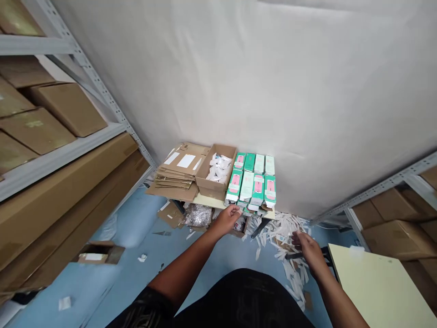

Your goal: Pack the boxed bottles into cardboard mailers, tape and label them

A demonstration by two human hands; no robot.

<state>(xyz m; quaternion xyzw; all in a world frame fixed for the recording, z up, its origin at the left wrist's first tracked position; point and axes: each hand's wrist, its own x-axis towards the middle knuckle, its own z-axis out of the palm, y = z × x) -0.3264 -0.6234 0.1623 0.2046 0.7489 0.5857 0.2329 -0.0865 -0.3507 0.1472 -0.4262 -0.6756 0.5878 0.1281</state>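
Small green and white boxes (258, 186), several with pink panels, lie in two rows at the table's right end. My left hand (228, 219) is at the front edge of these boxes, its thumb and fingers curled together. Whatever sits between those fingers, if anything, is too small to make out. To the right and lower, my right hand (308, 250) hangs above the littered floor with its fingers apart and nothing in them. An open cardboard box (212, 187) holding white plastic-wrapped items stands left of the green boxes.
Flattened cardboard (180, 169) is stacked at the table's left end. Beneath is a clear plastic-wrapped bundle (198, 215). White paper strips (287, 228) litter the floor. A yellowish tabletop (378, 282) stands at lower right. Metal shelving (80, 146) with cartons flanks both sides.
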